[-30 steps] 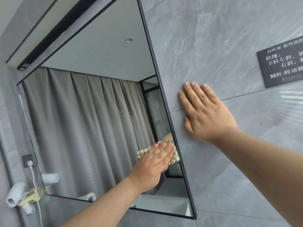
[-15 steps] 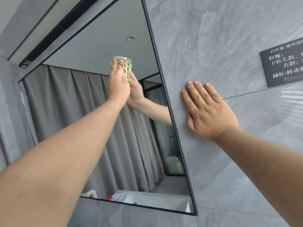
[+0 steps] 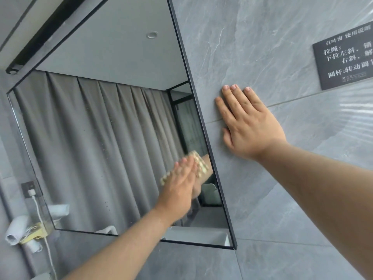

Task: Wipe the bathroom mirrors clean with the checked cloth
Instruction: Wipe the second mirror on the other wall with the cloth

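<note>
Grey tiled wall [image 3: 262,47], our right hand [image 3: 250,126] flat at three o'clock of the mirror [image 3: 101,138], fingers straight, our left hand [image 3: 179,186] blurred, straight fingers pressing the checked cloth [image 3: 199,164] at its five o'clock.

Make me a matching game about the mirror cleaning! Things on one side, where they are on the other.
Things:
1. checked cloth
2. right hand
3. black sign
4. white plug

Places:
A. upper right on the wall
B. flat on the grey tile beside the mirror
C. in the socket, left of the mirror
D. under the left hand, on the glass

Pairs: 1-D, 2-B, 3-A, 4-C
</note>
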Demonstrator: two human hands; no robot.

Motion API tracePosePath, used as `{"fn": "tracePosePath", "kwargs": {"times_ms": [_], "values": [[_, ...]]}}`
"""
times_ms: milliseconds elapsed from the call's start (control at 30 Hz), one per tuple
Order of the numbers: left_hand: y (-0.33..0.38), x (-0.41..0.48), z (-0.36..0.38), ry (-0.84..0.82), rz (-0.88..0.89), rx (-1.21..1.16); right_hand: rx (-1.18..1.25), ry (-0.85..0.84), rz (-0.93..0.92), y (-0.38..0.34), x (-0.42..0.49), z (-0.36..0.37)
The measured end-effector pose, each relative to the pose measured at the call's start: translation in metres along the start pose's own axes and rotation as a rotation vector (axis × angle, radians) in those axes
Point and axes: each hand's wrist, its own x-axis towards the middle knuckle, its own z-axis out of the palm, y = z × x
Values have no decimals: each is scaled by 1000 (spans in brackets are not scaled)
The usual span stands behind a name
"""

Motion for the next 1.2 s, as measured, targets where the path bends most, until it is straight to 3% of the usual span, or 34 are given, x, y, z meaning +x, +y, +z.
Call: {"fn": "tracePosePath", "kwargs": {"times_ms": [133,400,667,800,900,1067,1200], "values": [[30,-73,34,-90,389,71,-4,-2,2,0,0,0],[13,-65,25,-162,502,68,-8,5,4,-1,0,1],[-42,54,-21,48,121,29,-18,19,2,0,-1,1],[-45,104,-51,325,-156,52,-10,19,6,-1,-1,0],[-41,108,-55,377,-152,55,-6,14,5,0,0,-1],[-16,75,-40,322,-124,-72,-8,11,0,0,-1,-1],[18,20,-13,237,29,-136,-1,-2,1,1,0,-1]]}}
